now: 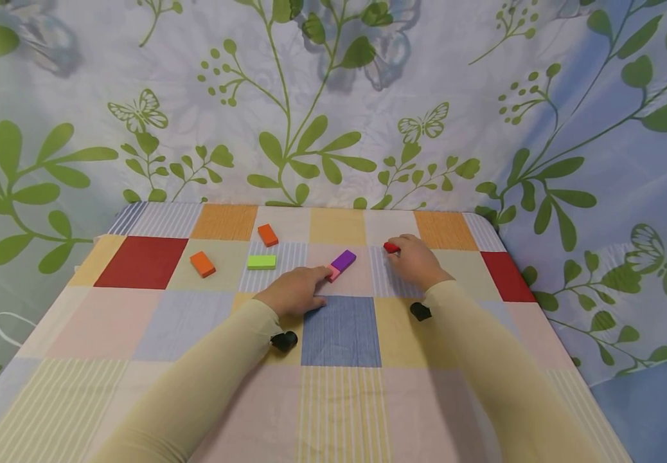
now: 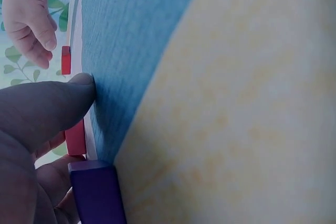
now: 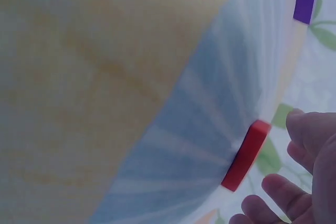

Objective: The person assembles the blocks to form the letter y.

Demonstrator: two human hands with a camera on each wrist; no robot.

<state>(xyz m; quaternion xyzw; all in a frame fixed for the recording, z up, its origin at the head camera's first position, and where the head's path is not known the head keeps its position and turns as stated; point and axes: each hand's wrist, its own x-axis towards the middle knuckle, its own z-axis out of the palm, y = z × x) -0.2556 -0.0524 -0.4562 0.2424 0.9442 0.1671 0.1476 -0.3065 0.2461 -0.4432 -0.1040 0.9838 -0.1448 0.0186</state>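
Observation:
My left hand (image 1: 295, 290) reaches over the cloth, its index fingertip at the near end of a pink block (image 1: 333, 273); a purple block (image 1: 343, 260) lies end to end with it. Seen from the left wrist, the thumb stands apart from a reddish block (image 2: 76, 139), and a purple block (image 2: 98, 192) is beside the lower fingers. To the right, my right hand (image 1: 417, 260) is beside a red block (image 1: 391, 247). In the right wrist view a gap shows between the spread thumb and fingers (image 3: 283, 192) and that red block (image 3: 247, 156).
Left of the hands lie a lime green block (image 1: 261, 262) and two orange blocks, one (image 1: 267, 235) farther back and one (image 1: 202, 264) farther left. A patchwork cloth (image 1: 339, 331) covers the table, with a leaf-patterned curtain (image 1: 183, 83) behind it.

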